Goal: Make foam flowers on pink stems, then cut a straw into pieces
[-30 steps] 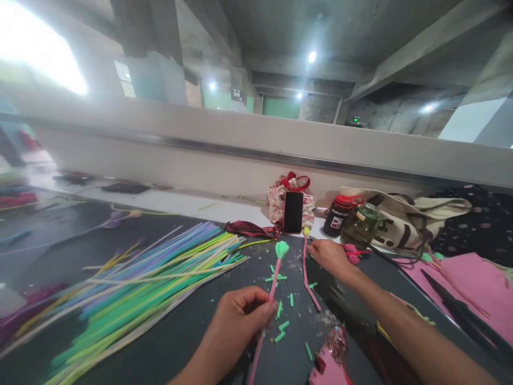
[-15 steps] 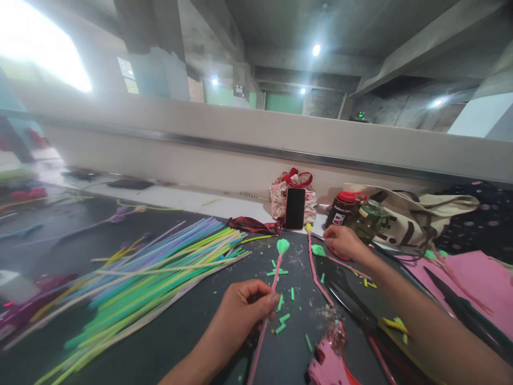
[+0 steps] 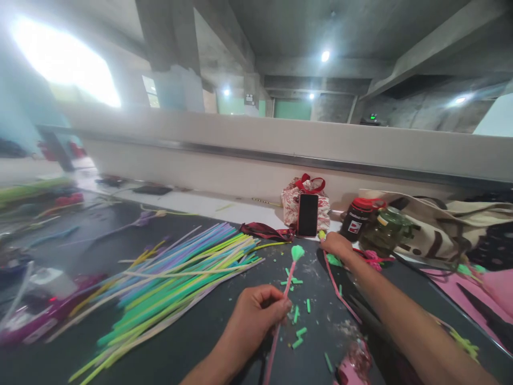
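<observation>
My left hand (image 3: 260, 313) pinches the stem of a pink pipe-cleaner flower (image 3: 289, 283). Its green tufted head (image 3: 297, 252) points away from me, and the stem's lower end runs out of view at the bottom. Farther off, my right hand (image 3: 337, 247) closes its fingertips around the top of a second pink pipe-cleaner flower (image 3: 336, 286), just below its yellow tip (image 3: 321, 234). That stem slants down to the right over the dark table. A green tuft (image 3: 333, 260) lies partly hidden under my right hand. Short green offcuts (image 3: 298, 311) are scattered between the hands.
A large bundle of coloured pipe cleaners (image 3: 172, 283) spreads across the left. At the back stand a phone (image 3: 308, 215), a patterned bag (image 3: 289, 200), a red-lidded bottle (image 3: 355, 218) and a green jug (image 3: 382, 230). Pink sheets (image 3: 449, 283) lie at right.
My right hand has come down and left onto the yellow-tipped flower, whose stem's lower end has swung right. My left hand keeps its hold on the green-headed one. The view has turned slightly left.
</observation>
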{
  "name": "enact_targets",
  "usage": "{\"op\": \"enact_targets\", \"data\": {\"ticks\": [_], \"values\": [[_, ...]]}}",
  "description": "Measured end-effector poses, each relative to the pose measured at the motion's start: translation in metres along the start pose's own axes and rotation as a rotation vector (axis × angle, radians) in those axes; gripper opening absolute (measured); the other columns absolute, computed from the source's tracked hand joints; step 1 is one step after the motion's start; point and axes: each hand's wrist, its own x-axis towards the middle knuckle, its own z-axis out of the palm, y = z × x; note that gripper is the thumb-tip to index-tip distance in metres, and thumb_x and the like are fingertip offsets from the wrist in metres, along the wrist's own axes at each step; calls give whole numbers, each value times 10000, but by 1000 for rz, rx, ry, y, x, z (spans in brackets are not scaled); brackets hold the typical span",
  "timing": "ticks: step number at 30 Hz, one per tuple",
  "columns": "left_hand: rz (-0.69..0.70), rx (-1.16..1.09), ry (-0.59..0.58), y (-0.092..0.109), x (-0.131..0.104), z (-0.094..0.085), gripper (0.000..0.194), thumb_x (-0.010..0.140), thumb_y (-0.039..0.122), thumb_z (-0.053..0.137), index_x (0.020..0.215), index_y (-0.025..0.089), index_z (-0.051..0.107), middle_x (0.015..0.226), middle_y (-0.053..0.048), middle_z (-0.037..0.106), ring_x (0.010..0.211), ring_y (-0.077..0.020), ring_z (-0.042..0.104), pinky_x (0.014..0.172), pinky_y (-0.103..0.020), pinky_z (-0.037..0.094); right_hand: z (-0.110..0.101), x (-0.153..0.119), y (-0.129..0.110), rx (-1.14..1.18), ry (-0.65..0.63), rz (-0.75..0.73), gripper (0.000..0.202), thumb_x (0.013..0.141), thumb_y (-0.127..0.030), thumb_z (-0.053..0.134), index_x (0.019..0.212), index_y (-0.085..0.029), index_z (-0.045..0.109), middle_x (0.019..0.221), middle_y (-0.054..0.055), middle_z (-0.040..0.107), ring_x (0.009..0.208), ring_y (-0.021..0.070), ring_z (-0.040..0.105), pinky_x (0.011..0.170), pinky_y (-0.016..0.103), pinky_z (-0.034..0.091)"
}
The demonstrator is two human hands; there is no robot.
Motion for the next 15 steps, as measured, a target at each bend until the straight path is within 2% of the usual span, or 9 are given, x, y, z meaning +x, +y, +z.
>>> {"op": "enact_targets", "data": {"ticks": [6,9,12,15], "values": [[-16,-48,-13,2,0,-1,301,614,427,613,618,127,582,483,13,539,361,-42,380,382,-173,284,-20,-10,7,355,-128,-85,276,834,-283,499,1073,-145,513,1067,62,541,864,183,559,706,362,480],[-50,-79,-22,2,-1,1,314,615,445,608,630,134,571,487,15,547,345,-37,379,369,-167,279,-31,-24,9,590,-166,-146,205,839,-291,480,928,-123,554,839,33,592,644,113,565,567,262,472],[-87,-100,-19,2,0,2,338,601,469,612,648,138,565,491,15,555,337,-41,393,352,-163,273,-39,-44,6,834,-223,-236,144,767,-287,542,747,-145,550,600,-22,550,415,59,453,397,181,364],[-66,-114,-13,2,0,3,350,598,477,614,648,134,567,498,11,561,340,-40,397,350,-160,277,-42,-72,-3,1030,-308,-308,166,663,-273,631,757,-173,539,593,-40,542,380,38,403,360,158,309]]}}
